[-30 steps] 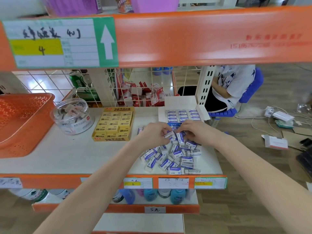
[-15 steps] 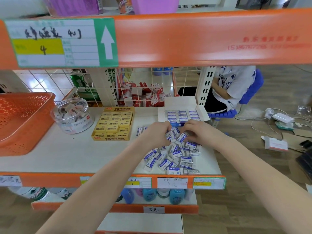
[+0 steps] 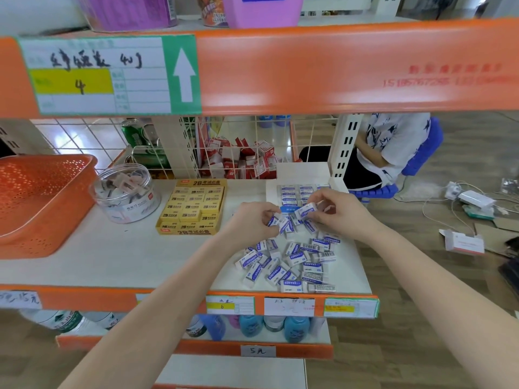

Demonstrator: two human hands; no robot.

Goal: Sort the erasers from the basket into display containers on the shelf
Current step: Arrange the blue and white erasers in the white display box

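**A:** What makes this step go cleanly?

**B:** I'd gather a few erasers (image 3: 280, 224), turn them label-up and all the same way, then lay them in the white display box (image 3: 271, 192) just beyond my fingers (image 3: 318, 195), tight against the rows already there. Squaring them first should save nudging later.

**A:** And your fingers right now?

**B:** On my right hand (image 3: 344, 213) they're curled narrow, pinching one blue-and-white eraser (image 3: 307, 210) lifted clear of the shelf (image 3: 126, 256). On my left hand (image 3: 251, 221) they're curled as well, bunched round two or three erasers. I can't tell exactly how many. The two sets of fingertips almost meet.

**A:** Where's the rest?

**B:** The loose pile (image 3: 289, 262) lies on the shelf just under my fingers and nearer me. The orange basket (image 3: 42, 197) sits well off to their left.
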